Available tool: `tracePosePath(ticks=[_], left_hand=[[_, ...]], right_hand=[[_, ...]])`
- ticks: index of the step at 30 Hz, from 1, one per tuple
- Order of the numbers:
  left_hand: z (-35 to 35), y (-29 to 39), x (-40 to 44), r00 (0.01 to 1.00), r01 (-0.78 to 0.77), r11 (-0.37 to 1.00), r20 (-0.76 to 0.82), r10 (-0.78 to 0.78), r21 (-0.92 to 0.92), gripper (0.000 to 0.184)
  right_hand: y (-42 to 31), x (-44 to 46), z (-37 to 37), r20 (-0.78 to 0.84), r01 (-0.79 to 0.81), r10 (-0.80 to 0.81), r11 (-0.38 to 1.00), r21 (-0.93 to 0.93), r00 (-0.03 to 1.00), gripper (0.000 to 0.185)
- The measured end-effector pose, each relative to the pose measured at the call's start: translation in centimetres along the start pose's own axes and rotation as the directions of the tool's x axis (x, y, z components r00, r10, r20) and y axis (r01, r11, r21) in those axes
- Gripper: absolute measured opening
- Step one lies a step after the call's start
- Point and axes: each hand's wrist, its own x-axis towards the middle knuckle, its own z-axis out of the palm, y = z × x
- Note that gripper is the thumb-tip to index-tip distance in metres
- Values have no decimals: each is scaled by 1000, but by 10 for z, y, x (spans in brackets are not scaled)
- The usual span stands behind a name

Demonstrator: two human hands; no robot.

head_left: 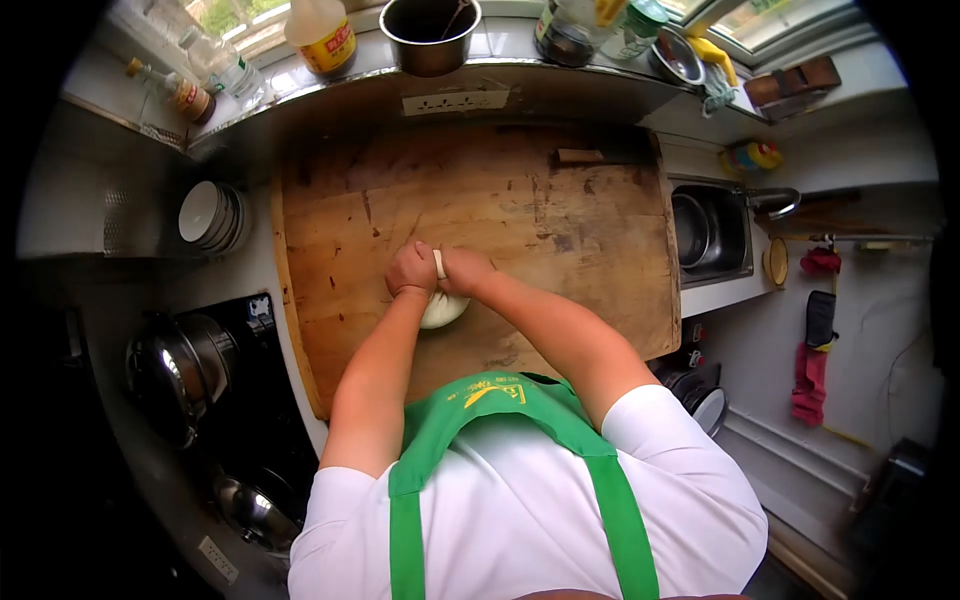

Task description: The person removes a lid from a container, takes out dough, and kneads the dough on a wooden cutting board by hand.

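Observation:
A pale lump of dough (443,311) lies on the large wooden board (520,210), close to its near side. My left hand (411,269) is closed on the dough from the left. From the right, my right hand (466,271) is closed on it too, with the fingers curled in. A bit of dough shows between the two hands, and the rounder part bulges out below them, between my wrists. The undersides of both hands are hidden.
Stacked bowls (205,212) stand left of the board, above a stove with a lidded pan (168,380). A sink (745,240) with a faucet is at the right. Bottles and a metal pot (430,50) line the back ledge.

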Motion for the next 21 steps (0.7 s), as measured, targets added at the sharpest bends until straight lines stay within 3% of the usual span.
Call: tracePosePath(ticks=[2, 3, 4, 5, 6, 7, 8, 9, 10, 12, 13, 14, 16, 21], left_hand=[[-6, -2, 0, 971, 190, 978, 165, -174, -87, 50], [-10, -7, 3, 974, 183, 980, 152, -170, -78, 50], [-14, -17, 2, 963, 208, 960, 211, -168, -185, 52], [-17, -33, -7, 945, 254, 925, 274, -176, -282, 55], [-24, -38, -27, 935, 293, 920, 278, -219, -260, 55], [-32, -29, -47, 953, 279, 923, 194, -233, -265, 53], [-34, -23, -62, 966, 257, 928, 104, -237, -271, 52], [-33, -29, -82, 997, -61, 988, -65, 52, -144, 42], [-33, -28, -100, 997, -40, 990, -66, 32, -133, 42], [-31, -20, -129, 887, -333, 939, -366, 281, -84, 36], [-25, -20, -140, 875, -344, 938, -351, 334, 35, 33], [-19, -20, -139, 883, -328, 944, -344, 319, 36, 33], [-15, -15, -138, 799, -425, 885, -381, 466, 191, 36], [-1, -23, -86, 861, -363, 910, -300, 411, 202, 36]], right_hand=[[-15, -6, -2, 40, -40, 44, 994, -100, 998, 61], [-31, -19, -3, -25, -48, 45, 990, -132, 999, 67], [-37, -23, 6, -17, -30, 28, 992, -123, 999, 67], [-46, -30, 23, -153, -5, -23, 983, -182, 988, 73], [-55, -42, 45, -273, 10, -76, 972, -235, 959, 79], [-64, -65, 32, -228, 81, -127, 976, -203, 965, 86], [-65, -82, 15, -197, 104, -142, 976, -191, 970, 86], [-61, -95, -2, -130, 183, -189, 981, -63, 973, 86], [-51, -101, -11, -74, 245, -240, 967, 69, 968, 85], [-19, -104, 9, -145, 321, -305, 941, 108, 941, 79], [-13, -109, 17, -223, 385, -351, 913, 133, 910, 73], [-6, -107, 24, -207, 385, -352, 912, 143, 913, 73], [2, -107, 32, -223, 332, -292, 929, 166, 930, 67], [6, -67, 42, -179, 184, -151, 966, 182, 972, 56]])
